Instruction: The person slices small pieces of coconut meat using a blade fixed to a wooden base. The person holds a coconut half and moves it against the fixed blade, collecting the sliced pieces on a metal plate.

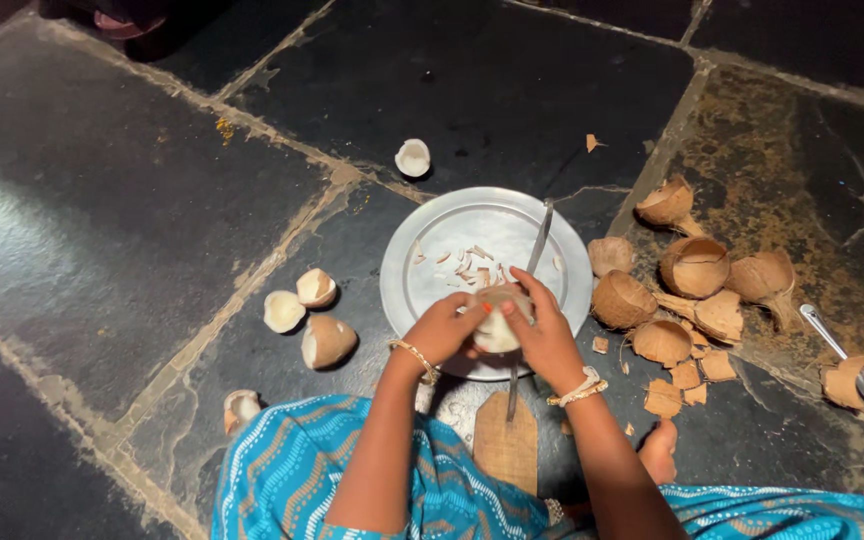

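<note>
Fingers (pixel 512 305) of both hands clenched round a pale, rounded coconut piece (pixel 497 330) over a shiny round metal plate (pixel 422 270)

Single head-worn view, steep downward look, close over the lap, stone floor (pixel 102 200) filling the frame

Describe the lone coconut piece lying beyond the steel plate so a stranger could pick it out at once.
Start at the round steel plate on the dark stone floor, in front of the person's two hands. Look just past its far rim, slightly left: a small coconut piece lies alone, white flesh up. Unlike the three pieces grouped left of the plate and the brown empty shells heaped on the right, nothing lies beside it.
</note>
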